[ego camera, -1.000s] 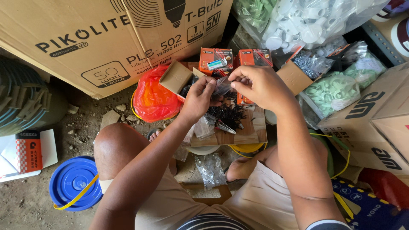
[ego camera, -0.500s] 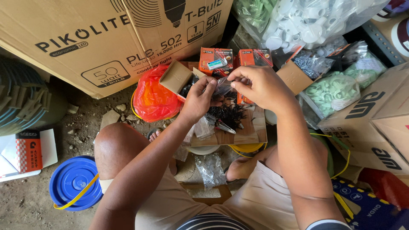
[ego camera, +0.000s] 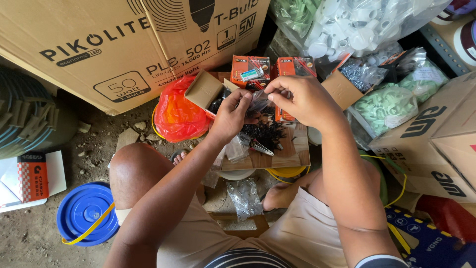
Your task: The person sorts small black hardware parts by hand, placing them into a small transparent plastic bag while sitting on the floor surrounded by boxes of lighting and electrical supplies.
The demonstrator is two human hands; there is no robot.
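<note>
Both hands meet over the board (ego camera: 277,158), pinching one small clear bag (ego camera: 259,100) between them. The left hand (ego camera: 232,115) grips the bag's lower edge with thumb and fingers; the right hand (ego camera: 303,99) nips its top edge from three o'clock. Just below the bag, at six o'clock, a heap of black screws (ego camera: 265,133) lies on the board. An orange sack (ego camera: 177,114) sits at nine o'clock, red boxes (ego camera: 250,69) at twelve.
</note>
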